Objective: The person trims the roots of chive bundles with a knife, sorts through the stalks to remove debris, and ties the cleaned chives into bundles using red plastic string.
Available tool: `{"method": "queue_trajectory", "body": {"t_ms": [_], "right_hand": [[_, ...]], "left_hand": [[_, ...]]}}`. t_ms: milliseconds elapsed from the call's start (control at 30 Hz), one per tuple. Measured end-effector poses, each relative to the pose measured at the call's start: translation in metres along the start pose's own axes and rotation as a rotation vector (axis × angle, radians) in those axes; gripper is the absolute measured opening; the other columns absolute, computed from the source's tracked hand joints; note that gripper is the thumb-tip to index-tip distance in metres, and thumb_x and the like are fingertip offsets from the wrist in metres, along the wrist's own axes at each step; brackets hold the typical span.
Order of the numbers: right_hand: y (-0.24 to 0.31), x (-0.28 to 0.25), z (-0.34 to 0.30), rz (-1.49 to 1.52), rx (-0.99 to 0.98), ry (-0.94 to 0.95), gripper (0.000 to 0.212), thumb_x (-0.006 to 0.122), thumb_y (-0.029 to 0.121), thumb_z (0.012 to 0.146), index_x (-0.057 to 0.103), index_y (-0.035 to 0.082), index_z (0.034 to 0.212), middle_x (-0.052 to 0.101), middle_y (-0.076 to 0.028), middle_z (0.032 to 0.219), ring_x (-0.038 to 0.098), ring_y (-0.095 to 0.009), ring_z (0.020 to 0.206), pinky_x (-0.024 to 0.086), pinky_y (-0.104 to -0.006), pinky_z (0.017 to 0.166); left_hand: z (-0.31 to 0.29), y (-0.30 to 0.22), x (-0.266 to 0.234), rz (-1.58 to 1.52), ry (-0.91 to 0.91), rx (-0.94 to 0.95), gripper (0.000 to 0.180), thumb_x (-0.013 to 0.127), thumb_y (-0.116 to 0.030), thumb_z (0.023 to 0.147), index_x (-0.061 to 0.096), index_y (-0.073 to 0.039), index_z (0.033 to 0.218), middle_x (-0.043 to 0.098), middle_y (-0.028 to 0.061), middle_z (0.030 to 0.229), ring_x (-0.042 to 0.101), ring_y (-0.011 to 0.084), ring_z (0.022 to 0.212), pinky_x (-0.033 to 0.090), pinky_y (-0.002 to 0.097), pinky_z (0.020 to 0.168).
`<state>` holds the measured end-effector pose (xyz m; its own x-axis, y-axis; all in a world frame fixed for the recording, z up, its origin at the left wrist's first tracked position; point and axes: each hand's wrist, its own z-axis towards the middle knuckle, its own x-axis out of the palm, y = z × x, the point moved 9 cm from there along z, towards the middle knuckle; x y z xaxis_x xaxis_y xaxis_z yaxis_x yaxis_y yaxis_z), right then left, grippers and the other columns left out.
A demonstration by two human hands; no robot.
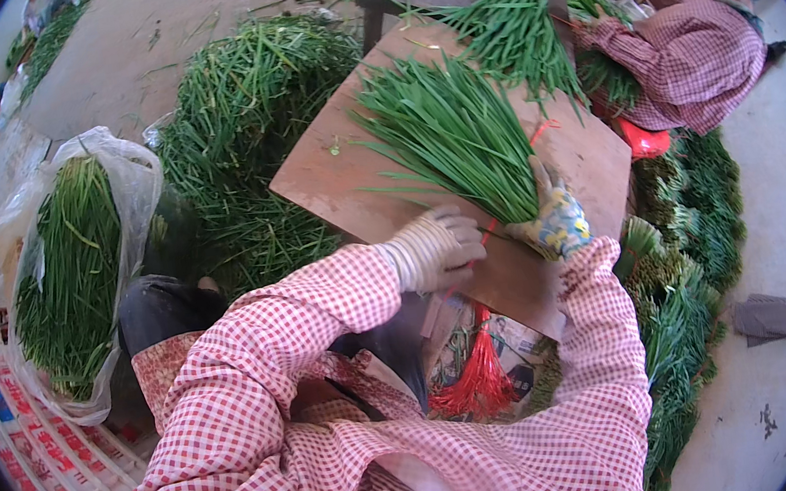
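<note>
On a brown board [325, 170] in front of me lies a bunch of garlic chives [448, 136], its leaves fanned toward the far left. My right hand [552, 221], in a blue and yellow patterned glove, is wrapped round the near end of the bunch, thumb up along its side. My left hand [437, 248], in a pale striped glove and slightly blurred, is closed just left of that end. A thin red tie string [489, 230] runs at its fingertips, and a red end sticks up past my right thumb. Another bunch of chives [519, 34] lies at the board's far edge.
Loose chives [257, 95] are heaped left of the board. A clear plastic bag [123, 161] of chives stands farther left. Red strings [477, 372] hang below the board. Stacked bunches [680, 308] line the right side. Another person [684, 58] in a checked top bends over chives, far right.
</note>
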<state>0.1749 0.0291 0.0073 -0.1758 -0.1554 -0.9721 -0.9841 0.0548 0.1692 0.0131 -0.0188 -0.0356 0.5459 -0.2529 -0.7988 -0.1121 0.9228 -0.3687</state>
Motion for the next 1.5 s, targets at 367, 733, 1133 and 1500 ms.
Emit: {"method": "queue_trajectory", "body": {"t_ms": [367, 733, 1133, 1500], "right_hand": [[-0.036, 0.018, -0.009, 0.200, -0.171, -0.100, 0.118, 0.088, 0.029, 0.049, 0.021, 0.011, 0.146, 0.034, -0.025, 0.140, 0.040, -0.044, 0.125, 0.040, -0.0464, 0.102], [0.011, -0.039, 0.033, -0.370, -0.118, -0.020, 0.127, 0.088, 0.043, 0.046, 0.019, 0.002, 0.145, 0.030, -0.026, 0.143, 0.032, -0.040, 0.132, 0.032, -0.0442, 0.109], [0.583, 0.071, -0.003, 0.239, -0.955, 0.519, 0.063, 0.070, 0.034, 0.082, 0.046, 0.007, 0.134, 0.055, -0.020, 0.126, 0.057, -0.033, 0.113, 0.047, -0.0395, 0.094], [0.667, 0.215, 0.064, 1.628, -0.431, 0.313, 0.087, 0.081, 0.027, 0.074, 0.031, 0.005, 0.141, 0.043, -0.014, 0.135, 0.046, -0.026, 0.122, 0.041, -0.0357, 0.098]], "left_hand": [[-0.151, 0.142, -0.192, 0.209, -0.070, -1.111, 0.068, 0.061, -0.045, 0.080, 0.045, -0.007, 0.134, 0.039, 0.0188, 0.142, 0.037, 0.0339, 0.132, 0.030, 0.0409, 0.109], [-0.420, 0.082, -0.356, 0.549, -0.242, -1.481, 0.084, 0.075, -0.044, 0.067, 0.039, -0.004, 0.132, 0.043, 0.0185, 0.135, 0.037, 0.0327, 0.129, 0.025, 0.0448, 0.109], [-0.582, 0.146, -0.446, 0.359, 0.146, -2.058, 0.116, 0.076, -0.051, 0.068, 0.004, -0.012, 0.151, 0.031, 0.0203, 0.147, 0.028, 0.0341, 0.138, 0.016, 0.0480, 0.114], [-0.567, 0.113, -0.420, 0.715, -0.460, -1.558, 0.097, 0.079, -0.024, 0.063, 0.026, 0.000, 0.140, 0.058, 0.0175, 0.107, 0.056, 0.0362, 0.097, 0.042, 0.0436, 0.088]]}}
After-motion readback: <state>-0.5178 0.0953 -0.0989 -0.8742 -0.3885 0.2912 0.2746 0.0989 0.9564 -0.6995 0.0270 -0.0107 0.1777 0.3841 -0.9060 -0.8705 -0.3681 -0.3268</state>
